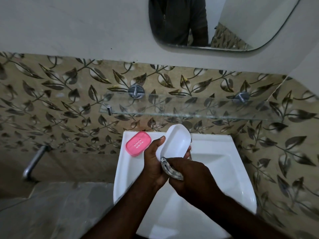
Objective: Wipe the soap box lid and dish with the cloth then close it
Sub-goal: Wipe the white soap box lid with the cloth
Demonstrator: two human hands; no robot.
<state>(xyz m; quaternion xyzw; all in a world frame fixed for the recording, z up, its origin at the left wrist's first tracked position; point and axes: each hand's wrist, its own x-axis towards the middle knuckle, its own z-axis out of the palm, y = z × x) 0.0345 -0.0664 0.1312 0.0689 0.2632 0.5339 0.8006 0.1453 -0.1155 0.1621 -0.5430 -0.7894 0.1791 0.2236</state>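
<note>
Holding the white lid (177,141) over the sink (229,163), left hand (152,159) has its fingers closed round the lid's near end, thumb up along the left rim. Lid's long axis runs from the hands up toward the back wall, tilted, hollow side facing right. Right hand (188,176) grips the bunched cloth (170,168), pressed at the lid's near end, so wiping likely goes along that axis. Pink dish (138,143) sits on the sink's back-left corner, long axis diagonal, nearer the left hand, prob. next.
</note>
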